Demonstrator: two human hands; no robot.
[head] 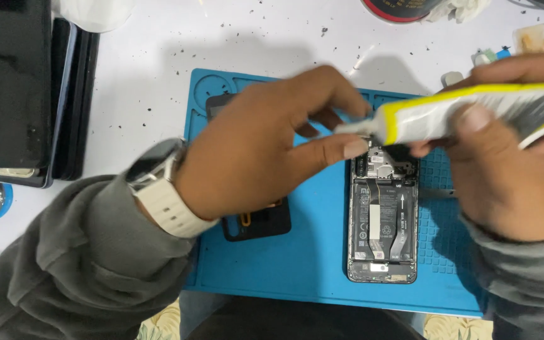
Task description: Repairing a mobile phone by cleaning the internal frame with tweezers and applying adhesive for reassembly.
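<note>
R hand (pixel 511 182) is clenched round a yellow-and-white glue tube (pixel 473 113), held nearly level w/ its nozzle pointing toward the mat's middle. L hand (pixel 266 148) is partly closed, thumb and forefinger pinching at the nozzle tip (pixel 351 128); whether a cap sits betw. them cannot be told, as the tip is blurred. Tube hangs just above the top end of an opened phone (pixel 383 211), back cover off, battery and flex cables exposed, lying lengthwise near the right edge of the blue work mat (pixel 316 252). A dark cover part (pixel 256 223) lies at mat centre, mostly hidden under L wrist, which carries a pale-strapped watch (pixel 162 182). Judgement: work at the nozzle wants a steady tube, light squeeze only, tip kept clear of the camera area and cables below; any drip would land on the board. Off the mat, at the table's left edge, dark flat devices (pixel 14 88) are stacked; a round tin (pixel 401 7) sits at the far edge. White tabletop (pixel 146 75) is speckled w/ dark bits.
</note>
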